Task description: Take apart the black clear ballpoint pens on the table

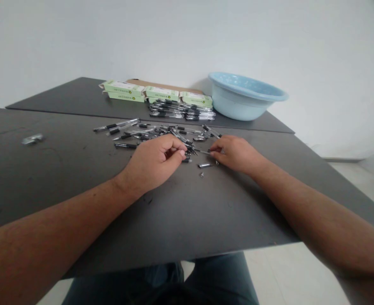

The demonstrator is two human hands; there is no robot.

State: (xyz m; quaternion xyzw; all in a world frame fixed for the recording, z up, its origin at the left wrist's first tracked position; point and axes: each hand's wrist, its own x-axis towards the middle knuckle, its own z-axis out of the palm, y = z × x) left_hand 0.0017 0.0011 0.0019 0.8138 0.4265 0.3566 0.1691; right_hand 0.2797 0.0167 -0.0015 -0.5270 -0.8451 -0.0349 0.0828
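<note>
My left hand (157, 164) is closed in a pinch at the near side of a pile of pen parts. What its fingertips hold, if anything, is too small to make out. Across from it, my right hand (236, 153) pinches one end of a thin pen refill (203, 152), which points left toward the pile. Loose pens and barrels (149, 134) with black grips lie jumbled behind both hands. Between the hands and nearer me are a short black-and-clear pen piece (204, 165) and a small metallic cone tip (202, 174).
Neatly stacked clear pens (182, 111) lie farther back, before several green-and-white boxes (125, 91). A light-blue basin (242, 101) stands at the back right. At the left lies a small clear plastic item (32, 139). A seam crosses the dark table (187, 220).
</note>
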